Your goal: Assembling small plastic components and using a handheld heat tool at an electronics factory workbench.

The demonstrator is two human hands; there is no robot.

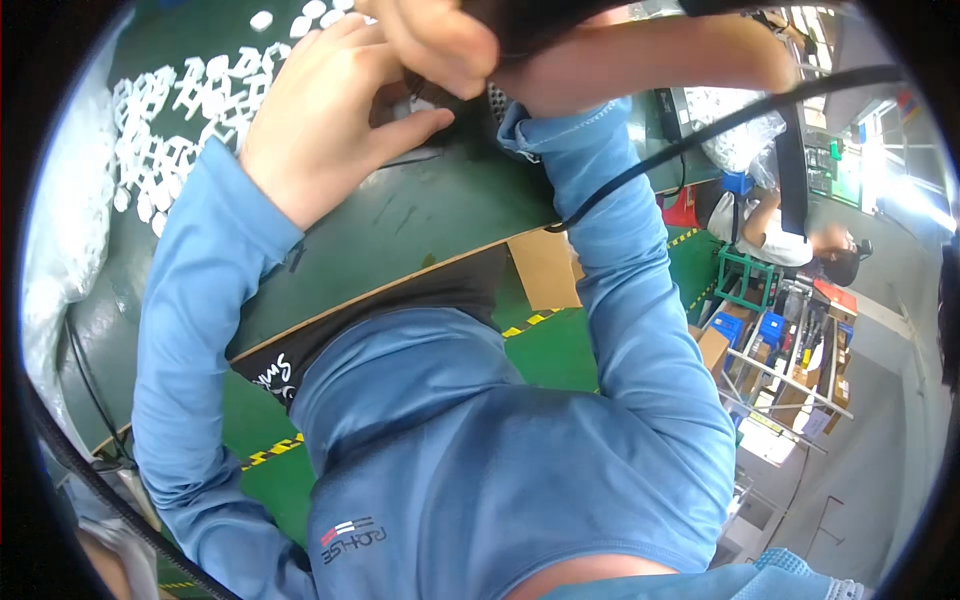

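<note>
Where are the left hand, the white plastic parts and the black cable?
left hand (320, 130), head view, back of the hand.
white plastic parts (175, 120), head view, middle of the pile.
black cable (700, 135), head view, mid-run.

The right hand (450, 40) is cut off by the top edge, hiding what its fingers grip

Bright right-side glare, fisheye-bent edges, dark rim.

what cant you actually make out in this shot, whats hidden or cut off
- Head view: what the left hand and right hand grip is hidden by the fingers and cut by the top edge.
- Small white plastic parts on the green table: too small and bent by the fisheye to tell their shape.
- Seated co-worker: partly hidden behind a black strap.
</note>
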